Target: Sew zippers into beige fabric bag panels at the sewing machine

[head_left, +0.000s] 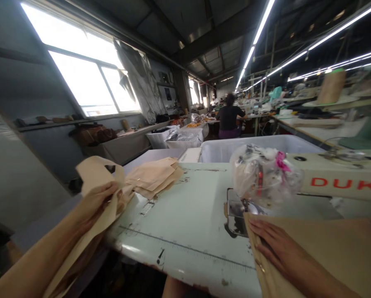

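At the left edge of the table, my left hand (102, 198) is closed on a tan fabric piece (100, 171) that hangs down over the edge and along my forearm. Beside it lies a loose pile of tan fabric pieces (156, 176). My right hand (274, 242) rests with fingers stretched out on a larger tan fabric panel (334, 240), which has a small metallic bit near its folded left edge. That panel's corner lies by the needle plate (237, 215) of a sewing machine (340, 176), whose head is wrapped in a clear plastic bag (263, 174).
The pale green sewing table (191, 207) has a ruler line along its front. Behind it stand white bins (256, 145). A person in black (230, 118) sits farther back. A thread cone (331, 87) stands at right; a window (86, 70) is at left.
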Tool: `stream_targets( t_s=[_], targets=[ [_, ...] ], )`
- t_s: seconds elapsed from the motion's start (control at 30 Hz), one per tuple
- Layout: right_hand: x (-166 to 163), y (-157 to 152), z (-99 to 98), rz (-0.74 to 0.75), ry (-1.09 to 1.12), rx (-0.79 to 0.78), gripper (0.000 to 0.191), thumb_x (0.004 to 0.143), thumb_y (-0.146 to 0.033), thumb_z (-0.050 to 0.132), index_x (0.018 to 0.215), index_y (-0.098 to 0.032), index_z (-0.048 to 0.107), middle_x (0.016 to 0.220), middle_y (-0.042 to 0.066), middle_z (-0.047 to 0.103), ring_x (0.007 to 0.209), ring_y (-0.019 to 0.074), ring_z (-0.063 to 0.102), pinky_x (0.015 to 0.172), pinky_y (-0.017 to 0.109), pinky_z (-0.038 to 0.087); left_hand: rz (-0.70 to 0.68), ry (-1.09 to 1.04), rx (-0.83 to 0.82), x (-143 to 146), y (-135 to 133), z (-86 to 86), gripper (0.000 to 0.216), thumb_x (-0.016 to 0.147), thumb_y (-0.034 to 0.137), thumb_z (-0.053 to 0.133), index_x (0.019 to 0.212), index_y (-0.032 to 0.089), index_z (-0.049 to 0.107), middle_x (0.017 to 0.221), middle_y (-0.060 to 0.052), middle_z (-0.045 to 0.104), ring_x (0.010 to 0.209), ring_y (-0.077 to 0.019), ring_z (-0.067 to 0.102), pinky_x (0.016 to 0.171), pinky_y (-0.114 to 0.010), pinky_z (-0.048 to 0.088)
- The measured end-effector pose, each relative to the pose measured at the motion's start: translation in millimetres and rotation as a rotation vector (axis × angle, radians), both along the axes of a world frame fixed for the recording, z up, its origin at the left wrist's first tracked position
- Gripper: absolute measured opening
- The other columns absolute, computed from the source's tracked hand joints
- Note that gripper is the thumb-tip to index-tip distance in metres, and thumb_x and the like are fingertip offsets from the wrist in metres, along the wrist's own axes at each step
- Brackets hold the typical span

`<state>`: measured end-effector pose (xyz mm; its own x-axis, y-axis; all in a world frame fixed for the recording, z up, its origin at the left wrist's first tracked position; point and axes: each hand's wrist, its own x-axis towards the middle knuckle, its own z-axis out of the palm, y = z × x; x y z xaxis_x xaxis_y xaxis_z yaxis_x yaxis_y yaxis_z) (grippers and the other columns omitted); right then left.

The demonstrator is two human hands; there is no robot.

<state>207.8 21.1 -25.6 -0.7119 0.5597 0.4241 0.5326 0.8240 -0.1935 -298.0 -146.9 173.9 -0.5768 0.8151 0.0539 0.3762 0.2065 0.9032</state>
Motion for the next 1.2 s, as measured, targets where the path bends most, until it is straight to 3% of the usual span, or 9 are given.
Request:
stream_targets(
  t_s=[0.17, 0.3, 0.4, 0.47, 0.53, 0.63, 0.83, 0.97, 1.2],
  targets=[
    [-2.9, -23.0, 38.7, 0.015, -0.032, -0.127, 0.046, 0.097, -0.035, 0.052, 0.137, -0.013, 0.054, 0.142, 0.012, 0.051, 0.133, 0.0257, 0.046, 0.115, 0.043, 0.036, -0.604, -0.289, -0.134, 187.0, 58.6, -88.3, 0.054, 0.073, 0.068, 0.07, 0.063, 0.017, 0.056, 0.051, 0.001, 0.053, 0.046, -0.0107, 0.048, 0.048, -0.023, 0.039],
    [-3.9, -23.5, 47.5, 0.025, 0.007, -0.15, 0.042, 0.092, -0.026, 0.055, 0.133, -0.015, 0.056, 0.137, 0.011, 0.056, 0.132, 0.024, 0.047, 0.116, 0.04, 0.032, -0.931, -0.591, -0.283, 286.4, 45.0, -132.3, 0.055, 0.083, 0.071, 0.057, 0.092, 0.017, 0.064, 0.08, -0.007, 0.069, 0.067, -0.0173, 0.065, 0.065, -0.028, 0.052],
    [-2.6, -22.4, 43.9, 0.04, 0.034, -0.133, 0.041, 0.091, -0.025, 0.053, 0.132, -0.016, 0.055, 0.136, 0.012, 0.056, 0.131, 0.0239, 0.046, 0.116, 0.041, 0.032, -1.122, -0.22, -0.194, 294.9, 63.8, -136.8, 0.052, 0.087, 0.068, 0.053, 0.09, 0.018, 0.066, 0.075, -0.007, 0.069, 0.064, -0.0194, 0.067, 0.059, -0.028, 0.053],
    [-2.5, -22.0, 40.8, 0.049, 0.031, -0.122, 0.044, 0.092, -0.027, 0.053, 0.134, -0.015, 0.053, 0.139, 0.014, 0.053, 0.132, 0.0245, 0.045, 0.116, 0.042, 0.032, -0.937, 0.282, 0.019, 286.1, 91.9, -135.5, 0.046, 0.095, 0.057, 0.046, 0.076, 0.019, 0.063, 0.072, -0.005, 0.066, 0.062, -0.0195, 0.067, 0.061, -0.03, 0.055],
    [-3.1, -22.0, 38.6, 0.05, 0.013, -0.118, 0.046, 0.093, -0.027, 0.051, 0.137, -0.014, 0.049, 0.142, 0.014, 0.051, 0.133, 0.0241, 0.044, 0.117, 0.041, 0.031, -0.769, 0.453, 0.139, 278.5, 118.4, -139.7, 0.035, 0.097, 0.047, 0.044, 0.091, 0.019, 0.064, 0.096, -0.009, 0.068, 0.091, -0.0263, 0.068, 0.088, -0.043, 0.054],
    [-3.6, -21.9, 36.9, 0.022, 0.002, -0.109, 0.044, 0.096, -0.026, 0.047, 0.138, -0.012, 0.049, 0.142, 0.014, 0.051, 0.133, 0.0232, 0.044, 0.118, 0.04, 0.028, -0.711, 0.514, 0.194, 280.4, 131.7, -158.8, 0.037, 0.095, 0.042, 0.048, 0.12, 0.016, 0.057, 0.132, -0.017, 0.056, 0.127, -0.0331, 0.051, 0.11, -0.055, 0.036],
    [-0.2, -19.3, 37.1, 0.11, -0.01, -0.081, 0.042, 0.091, -0.027, 0.054, 0.133, -0.018, 0.054, 0.144, 0.011, 0.049, 0.136, 0.0232, 0.04, 0.118, 0.04, 0.028, -0.765, 0.602, 0.156, 301.6, 93.2, -183.6, 0.048, 0.102, 0.037, 0.04, 0.149, 0.028, 0.034, 0.153, -0.005, 0.041, 0.137, -0.0224, 0.043, 0.111, -0.044, 0.041],
    [0.5, -20.4, 43.7, 0.12, 0.008, -0.062, 0.039, 0.091, -0.024, 0.054, 0.13, -0.02, 0.056, 0.14, 0.009, 0.053, 0.133, 0.0205, 0.044, 0.118, 0.037, 0.027, -0.816, 0.722, 0.186, 302.1, 105.5, -173.1, 0.043, 0.104, 0.035, 0.037, 0.146, 0.026, 0.042, 0.149, -0.004, 0.047, 0.131, -0.0203, 0.051, 0.108, -0.039, 0.046],
    [2.3, -21.3, 43.6, 0.109, -0.007, -0.134, 0.048, 0.081, -0.025, 0.06, 0.128, -0.02, 0.057, 0.14, 0.011, 0.052, 0.131, 0.0241, 0.045, 0.119, 0.041, 0.026, -0.828, 0.812, 0.25, 294.6, 155.8, -147.8, 0.032, 0.101, 0.03, 0.041, 0.106, 0.023, 0.072, 0.109, -0.006, 0.068, 0.105, -0.0223, 0.065, 0.099, -0.039, 0.052]
  ],
)
